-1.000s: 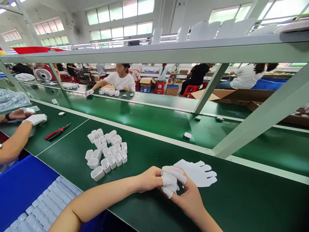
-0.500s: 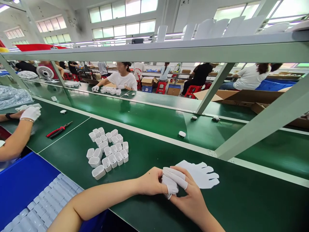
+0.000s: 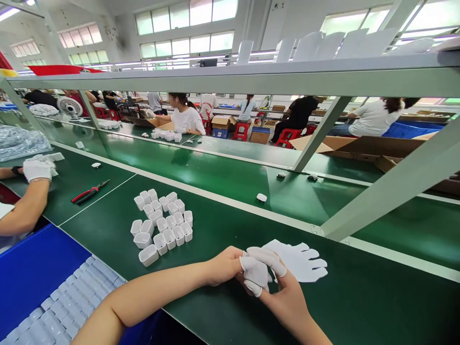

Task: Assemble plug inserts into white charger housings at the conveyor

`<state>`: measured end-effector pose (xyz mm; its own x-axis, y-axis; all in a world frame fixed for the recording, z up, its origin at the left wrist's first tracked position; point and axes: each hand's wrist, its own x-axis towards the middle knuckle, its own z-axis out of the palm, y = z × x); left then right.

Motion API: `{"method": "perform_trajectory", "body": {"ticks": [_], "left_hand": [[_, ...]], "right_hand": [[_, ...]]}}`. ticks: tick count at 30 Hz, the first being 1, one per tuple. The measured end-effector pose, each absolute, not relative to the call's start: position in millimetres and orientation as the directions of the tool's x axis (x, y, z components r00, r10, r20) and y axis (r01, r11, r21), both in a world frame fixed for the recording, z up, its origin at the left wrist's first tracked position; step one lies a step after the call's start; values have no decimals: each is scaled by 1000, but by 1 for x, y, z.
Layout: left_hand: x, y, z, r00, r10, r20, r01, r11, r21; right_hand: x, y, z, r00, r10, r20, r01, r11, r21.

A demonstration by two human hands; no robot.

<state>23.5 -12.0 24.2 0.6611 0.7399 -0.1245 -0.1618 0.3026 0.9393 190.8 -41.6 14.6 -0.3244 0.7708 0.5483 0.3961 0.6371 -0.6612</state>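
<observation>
Close together over the green bench, my left hand (image 3: 225, 266) and my right hand (image 3: 287, 297) meet with bent fingers. White finger cots (image 3: 256, 271) cover several of my fingertips. Both hands are closed round something small, which the fingers hide, so I cannot make it out. Just behind my right hand a white glove (image 3: 298, 261) lies flat on the bench. Left of my hands stands a cluster of small white open-topped plastic cups (image 3: 149, 255), several of them in rough rows.
Red-handled pliers (image 3: 89, 192) lie left of the cups. A blue bin (image 3: 39, 268) at lower left holds stacked white parts. Beyond the rail, a small white part (image 3: 261, 197) sits on the green belt (image 3: 201, 165). A slanting frame post (image 3: 388, 184) rises at right. A co-worker's gloved hand (image 3: 38, 168) works at far left.
My fingers have shifted round what they hold, the left thumb now further over it. Small parts on the belt have moved left. The co-worker across has turned, reaching towards a box.
</observation>
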Motion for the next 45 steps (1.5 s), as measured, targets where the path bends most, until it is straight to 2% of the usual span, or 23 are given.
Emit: {"method": "perform_trajectory", "body": {"ticks": [2,5,7,12,21,27,35,37,39,42,45], "left_hand": [[22,-9,24,692,709,-134,-168,339,925],[19,-10,25,700,710,-81,-118,226,967],[19,-12,26,702,711,-40,-106,159,982],[20,-15,26,685,728,-7,-135,137,981],[22,-12,18,698,714,-52,-177,243,954],[24,-13,17,672,739,-45,-186,228,956],[29,-18,18,636,771,-39,-238,244,940],[29,-18,16,624,780,-36,-238,234,943],[28,-16,15,647,760,-57,-231,267,936],[23,-11,17,772,634,-48,-259,382,887],[20,-8,19,823,568,4,-295,421,858]], "right_hand": [[190,-42,17,-303,794,527,415,608,-677],[188,-44,18,-283,807,518,435,589,-681],[187,-45,19,-290,788,542,426,614,-665],[186,-46,18,-286,722,630,391,688,-611],[187,-47,22,-297,761,577,371,649,-665],[184,-50,18,-318,805,501,373,592,-714],[183,-47,19,-337,731,593,405,681,-610],[182,-48,18,-320,762,563,388,647,-656],[183,-50,16,-260,839,477,357,543,-760],[185,-52,13,-126,943,308,246,330,-911],[186,-53,13,-70,973,221,133,229,-964]]}}
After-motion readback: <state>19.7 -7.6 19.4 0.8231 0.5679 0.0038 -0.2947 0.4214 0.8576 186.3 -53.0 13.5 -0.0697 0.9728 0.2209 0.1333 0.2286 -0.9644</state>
